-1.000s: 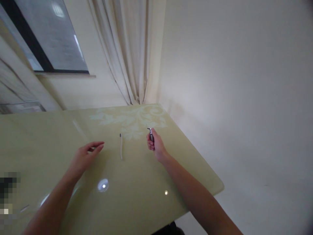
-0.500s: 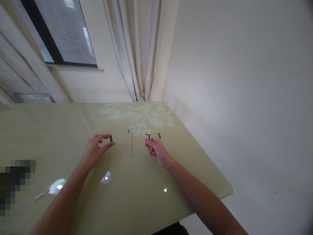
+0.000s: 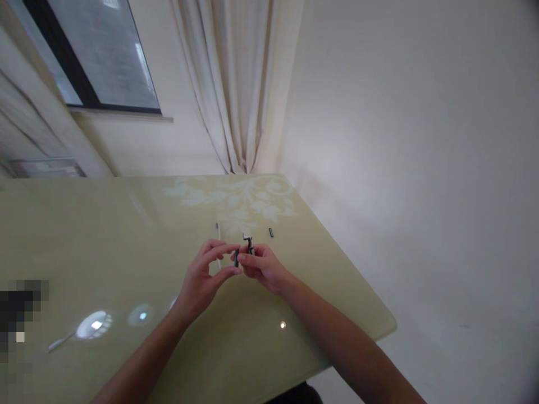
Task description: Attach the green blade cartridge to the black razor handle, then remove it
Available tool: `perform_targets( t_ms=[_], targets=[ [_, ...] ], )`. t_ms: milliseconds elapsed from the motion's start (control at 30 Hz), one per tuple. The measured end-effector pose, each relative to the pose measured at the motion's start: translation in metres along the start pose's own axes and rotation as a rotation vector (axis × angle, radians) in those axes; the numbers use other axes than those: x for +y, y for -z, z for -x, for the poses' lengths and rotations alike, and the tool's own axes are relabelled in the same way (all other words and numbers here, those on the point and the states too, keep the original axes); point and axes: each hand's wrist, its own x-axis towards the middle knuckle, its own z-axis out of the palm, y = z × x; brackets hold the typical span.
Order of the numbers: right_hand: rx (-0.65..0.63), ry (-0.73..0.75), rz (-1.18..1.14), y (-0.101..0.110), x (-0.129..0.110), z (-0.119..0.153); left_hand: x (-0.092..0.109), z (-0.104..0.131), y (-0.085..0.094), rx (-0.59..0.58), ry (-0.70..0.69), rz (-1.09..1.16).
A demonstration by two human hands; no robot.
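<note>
My left hand (image 3: 204, 278) pinches a small dark, green-edged strip that looks like a razor cartridge (image 3: 236, 258), gripping it by its ends between thumb and fingers. Right beside it, my right hand (image 3: 267, 268) is closed around a thin black and silver piece, apparently a razor handle (image 3: 248, 242), whose crooked metal tip points up and away. The hands are almost touching; whether the two pieces meet is hidden by the fingers. A white toothbrush (image 3: 218, 231) lies partly behind my left fingers. Beyond my right hand rests another small dark strip (image 3: 271, 232) with a green edge.
Everything is over a glossy pale green table (image 3: 337, 303) with a white floral pattern near its far corner. Its right edge runs close to the white wall (image 3: 400, 168). Curtains (image 3: 227, 84) and a window stand behind. A blurred dark patch is at far left.
My left hand has moved right with the strip, past the toothbrush, and is now beside my right hand. The right hand has moved slightly left and nearer to me.
</note>
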Motion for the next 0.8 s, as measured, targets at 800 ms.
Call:
perform_targets(
  t_ms=[800],
  targets=[
    [-0.016, 0.718, 1.094, 0.019, -0.010, 0.011, -0.004, 0.001, 0.005, -0.292, 0.663, 0.364]
  ],
)
